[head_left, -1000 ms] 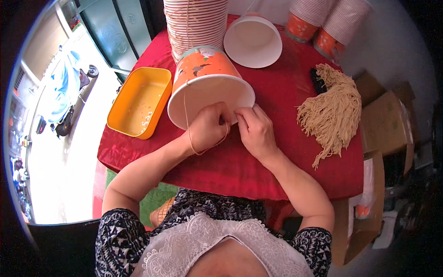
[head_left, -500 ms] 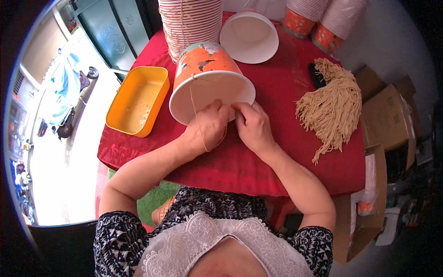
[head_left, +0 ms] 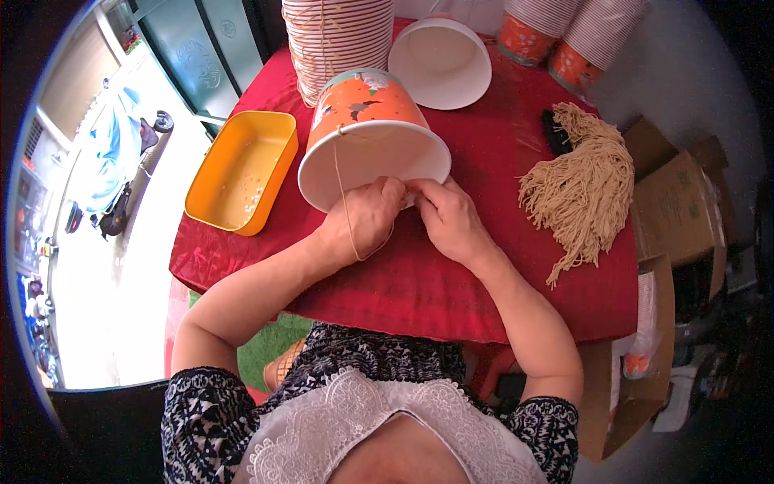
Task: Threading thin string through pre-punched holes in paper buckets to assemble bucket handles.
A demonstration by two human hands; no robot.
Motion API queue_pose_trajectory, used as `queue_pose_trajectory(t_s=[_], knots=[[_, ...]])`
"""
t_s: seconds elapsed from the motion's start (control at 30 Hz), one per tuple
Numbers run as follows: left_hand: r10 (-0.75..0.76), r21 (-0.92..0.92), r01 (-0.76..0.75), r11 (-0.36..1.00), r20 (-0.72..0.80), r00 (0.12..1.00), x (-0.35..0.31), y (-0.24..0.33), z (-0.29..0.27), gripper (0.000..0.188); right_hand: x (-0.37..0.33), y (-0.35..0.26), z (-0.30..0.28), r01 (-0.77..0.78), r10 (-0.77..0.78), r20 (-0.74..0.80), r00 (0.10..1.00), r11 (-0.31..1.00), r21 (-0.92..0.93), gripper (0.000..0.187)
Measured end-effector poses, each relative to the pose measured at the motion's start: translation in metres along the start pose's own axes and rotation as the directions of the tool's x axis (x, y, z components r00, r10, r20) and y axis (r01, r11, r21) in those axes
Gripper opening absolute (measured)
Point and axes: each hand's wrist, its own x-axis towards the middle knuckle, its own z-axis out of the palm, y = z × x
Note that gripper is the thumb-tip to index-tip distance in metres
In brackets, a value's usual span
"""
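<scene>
Paper bucket (head_left: 367, 109) tipped on red table (head_left: 504, 165), mouth toward the person. Left hand (head_left: 363, 216) and right hand (head_left: 451, 216) meet at near rim, fingers pinched closed; contents hidden, possibly string (head_left: 344, 194). Step, judged: fastening string. Next move calls for steady fingertips, string untangled.

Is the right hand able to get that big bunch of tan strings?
Probably yes: only red tablecloth shows between the right hand and the tan strings, though that hand is at the rim of the orange bucket.
</scene>
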Motion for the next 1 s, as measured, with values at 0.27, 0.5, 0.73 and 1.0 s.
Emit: queue_pose_trajectory(t_s=[0.27,0.5,0.73,1.0], knots=[[-0.147,-0.078,0.15,0.986,0.045,0.988,0.002,-0.001,0.001,0.016,-0.003,0.001,0.001,-0.066,0.07,0.036,0.997,0.991,-0.114,0.01],[-0.305,-0.337,0.36,0.87,0.205,0.93,0.009,-0.01,-0.012,0.011,-0.005,-0.007,0.001,-0.027,0.037,0.048,0.998,0.98,-0.199,0.007],[-0.389,-0.284,0.419,0.862,0.158,0.908,0.009,-0.015,-0.008,0.015,-0.011,-0.011,0.008,0.185,-0.158,0.118,0.98,0.944,-0.272,0.008],[-0.255,-0.631,0.363,0.686,0.258,0.932,0.008,-0.024,-0.017,0.015,-0.011,-0.006,0.006,0.17,-0.137,0.136,0.981,0.945,-0.279,0.01]])
